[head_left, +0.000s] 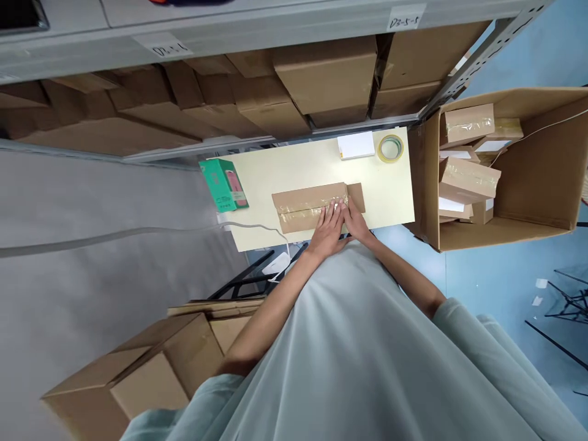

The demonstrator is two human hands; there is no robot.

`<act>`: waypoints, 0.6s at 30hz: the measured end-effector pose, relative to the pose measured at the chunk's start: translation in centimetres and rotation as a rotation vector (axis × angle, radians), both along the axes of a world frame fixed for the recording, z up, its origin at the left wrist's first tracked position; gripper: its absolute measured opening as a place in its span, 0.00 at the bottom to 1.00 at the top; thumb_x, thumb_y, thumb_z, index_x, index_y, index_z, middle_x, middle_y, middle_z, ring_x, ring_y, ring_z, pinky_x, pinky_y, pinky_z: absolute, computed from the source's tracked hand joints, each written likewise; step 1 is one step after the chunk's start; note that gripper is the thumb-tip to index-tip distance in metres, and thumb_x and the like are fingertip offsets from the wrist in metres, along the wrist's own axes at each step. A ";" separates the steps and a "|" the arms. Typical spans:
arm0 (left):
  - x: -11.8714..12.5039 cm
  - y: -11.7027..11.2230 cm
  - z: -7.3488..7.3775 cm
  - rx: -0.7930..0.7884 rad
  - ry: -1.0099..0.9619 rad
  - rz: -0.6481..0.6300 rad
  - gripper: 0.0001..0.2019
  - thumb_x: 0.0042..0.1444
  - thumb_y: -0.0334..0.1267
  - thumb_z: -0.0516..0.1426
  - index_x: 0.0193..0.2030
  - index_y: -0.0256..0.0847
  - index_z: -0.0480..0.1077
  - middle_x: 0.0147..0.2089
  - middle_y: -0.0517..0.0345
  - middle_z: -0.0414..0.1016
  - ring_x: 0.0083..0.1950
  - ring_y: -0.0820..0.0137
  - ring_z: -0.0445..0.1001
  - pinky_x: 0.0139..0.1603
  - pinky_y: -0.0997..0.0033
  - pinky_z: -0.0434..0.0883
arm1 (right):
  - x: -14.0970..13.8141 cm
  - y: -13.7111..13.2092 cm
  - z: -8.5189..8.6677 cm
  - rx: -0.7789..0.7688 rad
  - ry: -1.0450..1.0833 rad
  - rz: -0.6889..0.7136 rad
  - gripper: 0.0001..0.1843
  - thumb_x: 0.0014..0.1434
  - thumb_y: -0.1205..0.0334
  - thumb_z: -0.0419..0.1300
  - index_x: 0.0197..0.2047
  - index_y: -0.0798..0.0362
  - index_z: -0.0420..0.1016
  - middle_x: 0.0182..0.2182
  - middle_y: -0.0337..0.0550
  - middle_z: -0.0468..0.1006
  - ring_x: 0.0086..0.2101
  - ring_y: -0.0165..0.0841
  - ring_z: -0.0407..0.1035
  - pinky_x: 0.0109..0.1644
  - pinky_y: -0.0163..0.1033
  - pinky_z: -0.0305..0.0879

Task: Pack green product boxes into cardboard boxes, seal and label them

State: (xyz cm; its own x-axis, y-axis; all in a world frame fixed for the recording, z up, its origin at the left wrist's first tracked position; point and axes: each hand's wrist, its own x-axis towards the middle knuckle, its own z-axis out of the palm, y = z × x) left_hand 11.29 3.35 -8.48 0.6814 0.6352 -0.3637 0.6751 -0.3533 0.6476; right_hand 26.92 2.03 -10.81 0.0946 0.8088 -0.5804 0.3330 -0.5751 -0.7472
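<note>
A long grey metal shelf (285, 40) runs across the far side, packed with brown cardboard boxes (328, 73). To my right, a big open brown cardboard carton (546, 153) holds a loose pile of small taped boxes (471, 177), some with white labels. Closed brown cartons (184, 349) stand at my lower left.

On the cream rectangular bench (390, 196) before me lies a long, flat brown cardboard box (301, 208) with shiny clear tape along it and a flap jutting from its right end. My left hand (327, 231) rests flat on that end, fingers stretched; my right hand (353, 220) touches it just beside, though I cannot tell whether it grips the flap.

A green box with a pink panel (218, 184) sits at the bench's left edge, a small white box (356, 146) beyond my hands, and a yellowish tape roll (390, 160) beside that. A thin white cable (151, 231) crosses the near left corner, close to the long box.
</note>
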 end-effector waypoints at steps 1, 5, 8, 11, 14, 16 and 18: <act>0.0 0.1 -0.1 -0.010 -0.007 0.003 0.53 0.68 0.48 0.64 0.89 0.28 0.43 0.90 0.31 0.40 0.92 0.44 0.32 0.90 0.34 0.35 | 0.0 0.4 -0.4 -0.020 0.024 -0.019 0.55 0.78 0.24 0.32 0.88 0.57 0.49 0.82 0.55 0.62 0.81 0.43 0.58 0.85 0.52 0.56; -1.1 0.8 0.1 -0.018 -0.079 0.061 0.48 0.72 0.51 0.60 0.90 0.34 0.44 0.91 0.38 0.44 0.92 0.50 0.37 0.91 0.40 0.40 | 0.3 1.5 -0.9 -0.053 0.013 -0.039 0.55 0.79 0.26 0.30 0.88 0.60 0.48 0.84 0.58 0.56 0.83 0.44 0.51 0.87 0.54 0.47; -3.1 1.4 0.4 0.058 -0.093 0.325 0.45 0.76 0.57 0.54 0.90 0.37 0.45 0.91 0.39 0.44 0.92 0.53 0.36 0.91 0.43 0.41 | 0.1 1.5 -0.3 0.021 -0.070 -0.026 0.52 0.80 0.29 0.33 0.89 0.60 0.45 0.85 0.59 0.53 0.85 0.46 0.43 0.88 0.59 0.43; -5.2 2.1 0.0 0.116 -0.024 0.723 0.51 0.75 0.66 0.53 0.90 0.33 0.42 0.92 0.33 0.35 0.92 0.50 0.30 0.91 0.42 0.38 | -0.6 1.3 0.6 0.089 -0.099 0.022 0.49 0.81 0.33 0.36 0.89 0.59 0.39 0.86 0.58 0.50 0.85 0.46 0.42 0.88 0.60 0.46; -6.1 3.0 -1.1 0.072 0.036 0.947 0.62 0.68 0.73 0.59 0.88 0.26 0.41 0.91 0.25 0.32 0.92 0.43 0.30 0.91 0.39 0.38 | -1.6 1.8 0.6 0.089 -0.129 0.069 0.47 0.82 0.36 0.37 0.89 0.62 0.40 0.85 0.63 0.54 0.83 0.47 0.48 0.85 0.59 0.53; -6.1 3.5 -1.8 0.063 0.054 0.983 0.67 0.61 0.74 0.65 0.88 0.26 0.43 0.90 0.24 0.34 0.92 0.41 0.32 0.91 0.39 0.37 | -1.9 2.4 0.0 0.093 -0.170 0.085 0.47 0.82 0.35 0.36 0.88 0.61 0.43 0.82 0.64 0.60 0.81 0.47 0.55 0.83 0.58 0.58; -5.9 3.8 -2.3 0.086 0.060 0.981 0.69 0.56 0.73 0.70 0.88 0.29 0.44 0.91 0.26 0.36 0.92 0.41 0.33 0.91 0.40 0.37 | -2.1 3.1 -0.8 0.141 -0.205 0.124 0.48 0.82 0.32 0.34 0.88 0.59 0.46 0.79 0.64 0.66 0.77 0.47 0.62 0.81 0.57 0.62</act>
State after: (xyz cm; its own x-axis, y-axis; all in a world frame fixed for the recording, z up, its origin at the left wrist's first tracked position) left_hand 5.42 7.11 -10.74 -0.1798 0.9347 -0.3067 0.7248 0.3367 0.6010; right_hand 24.85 5.13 -11.58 0.0932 0.8928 -0.4407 0.5468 -0.4158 -0.7267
